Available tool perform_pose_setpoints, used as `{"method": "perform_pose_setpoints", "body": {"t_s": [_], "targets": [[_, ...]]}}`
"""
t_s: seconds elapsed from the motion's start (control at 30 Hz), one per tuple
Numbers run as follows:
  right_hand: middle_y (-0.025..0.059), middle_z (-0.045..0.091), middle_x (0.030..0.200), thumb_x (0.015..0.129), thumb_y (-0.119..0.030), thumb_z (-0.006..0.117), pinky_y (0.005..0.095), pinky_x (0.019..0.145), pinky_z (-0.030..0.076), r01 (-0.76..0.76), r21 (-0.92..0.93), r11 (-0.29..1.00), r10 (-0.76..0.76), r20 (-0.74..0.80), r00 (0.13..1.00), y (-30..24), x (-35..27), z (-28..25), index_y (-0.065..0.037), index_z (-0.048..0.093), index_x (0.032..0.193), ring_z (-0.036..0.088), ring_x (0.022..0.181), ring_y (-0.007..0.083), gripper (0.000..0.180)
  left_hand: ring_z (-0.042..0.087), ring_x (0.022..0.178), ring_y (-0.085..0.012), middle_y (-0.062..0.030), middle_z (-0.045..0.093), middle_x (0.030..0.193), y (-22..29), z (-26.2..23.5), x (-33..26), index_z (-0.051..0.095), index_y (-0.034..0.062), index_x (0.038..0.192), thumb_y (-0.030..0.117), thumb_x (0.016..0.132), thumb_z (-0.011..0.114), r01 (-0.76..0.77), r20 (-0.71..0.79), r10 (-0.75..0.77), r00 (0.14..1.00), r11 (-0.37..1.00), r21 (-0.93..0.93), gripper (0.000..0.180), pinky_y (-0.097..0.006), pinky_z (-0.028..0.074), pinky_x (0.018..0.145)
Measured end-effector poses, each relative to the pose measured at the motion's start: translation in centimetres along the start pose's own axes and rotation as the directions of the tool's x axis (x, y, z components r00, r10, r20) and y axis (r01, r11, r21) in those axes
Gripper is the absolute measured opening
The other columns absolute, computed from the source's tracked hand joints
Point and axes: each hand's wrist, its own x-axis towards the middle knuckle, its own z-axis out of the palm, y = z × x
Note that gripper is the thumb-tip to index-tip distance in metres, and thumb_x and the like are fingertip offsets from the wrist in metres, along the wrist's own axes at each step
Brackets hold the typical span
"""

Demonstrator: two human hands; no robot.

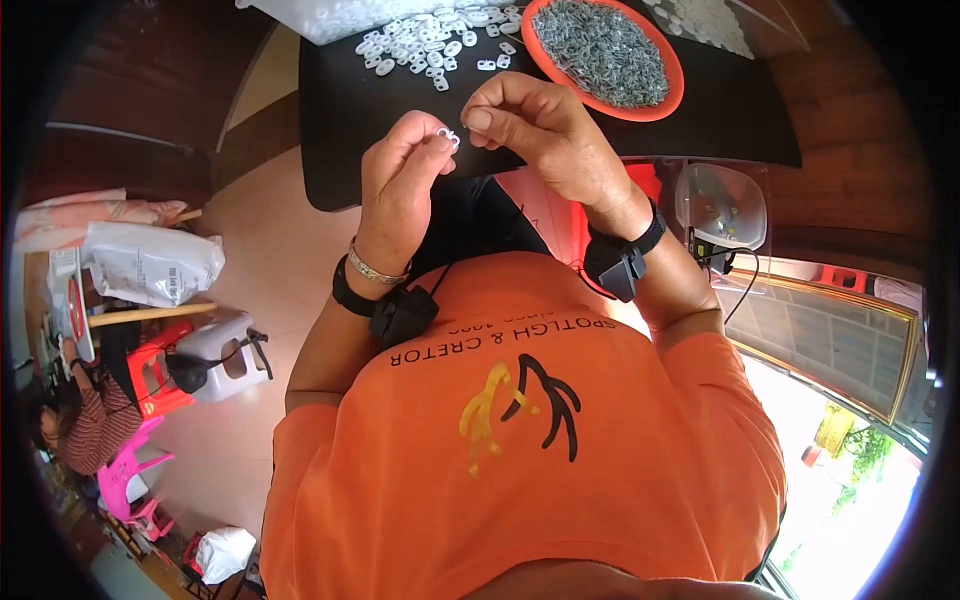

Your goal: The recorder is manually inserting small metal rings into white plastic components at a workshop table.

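My left hand [402,172] pinches a small white plastic piece with round holes [450,138] between thumb and forefinger, over the near part of the dark table. Close beside it, on the right, my right hand [545,130] is closed in a pinch. Whatever sits between its fingertips is too small to make out. Beyond my hands lies a loose pile of white plastic pieces [415,45] of the same look. An orange round tray [672,88], heaped with small grey metal parts [600,52], stands just past my right hand.
The dark table [345,130] ends near my lap. A white container [330,18] stands at its far left, and a clear plastic bin [720,205] is below its right side. At left are stools [222,355], a white bag [155,262] and a person in striped clothing [100,420].
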Motion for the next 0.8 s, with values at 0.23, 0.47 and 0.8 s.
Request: {"method": "perform_pose_setpoints", "body": {"t_s": [0.23, 0.47, 0.8], "targets": [[0.0005, 0.059, 0.081, 0.094, -0.013, 0.059, 0.0222, 0.071, 0.045, -0.016, -0.044, 0.999, 0.016, 0.001, 1.0, 0.5, 0.0, 0.8, 0.001, 0.062, 0.093, 0.052, 0.075, 0.0073, 0.014, 0.044, 0.063, -0.0066, -0.0014, 0.051, 0.067, 0.1, -0.1, -0.6, 0.055, -0.0022, 0.082, 0.013, 0.091, 0.052, -0.015, 0.019, 0.014, 1.0, 1.0, 0.023, 0.018, -0.022, 0.036, 0.058], [-0.0001, 0.059, 0.081, 0.094, -0.012, 0.059, 0.0216, 0.07, 0.046, -0.028, -0.096, 0.995, 0.024, -0.036, 0.999, 0.8, -0.2, 1.1, 0.0, 0.062, 0.093, 0.052, 0.074, 0.0064, 0.012, 0.043, 0.063, -0.0068, -0.0016, 0.051, 0.068, 0.1, -0.3, -0.9, 0.054, -0.0028, 0.083, 0.012, 0.091, 0.052, -0.035, 0.025, 0.033, 0.999, 0.997, 0.071, 0.017, -0.022, 0.037, 0.057], [0.0029, 0.064, 0.075, 0.091, -0.011, 0.061, 0.0219, 0.067, 0.049, -0.01, -0.193, 0.981, 0.005, -0.026, 1.0, 1.2, -0.2, 1.3, 0.001, 0.064, 0.091, 0.059, 0.071, 0.0079, 0.013, 0.043, 0.061, -0.0073, -0.002, 0.05, 0.067, -0.6, -0.6, -1.1, 0.054, -0.0025, 0.082, 0.012, 0.09, 0.052, -0.03, 0.033, 0.028, 0.999, 0.997, 0.073, 0.016, -0.023, 0.038, 0.056]]}}
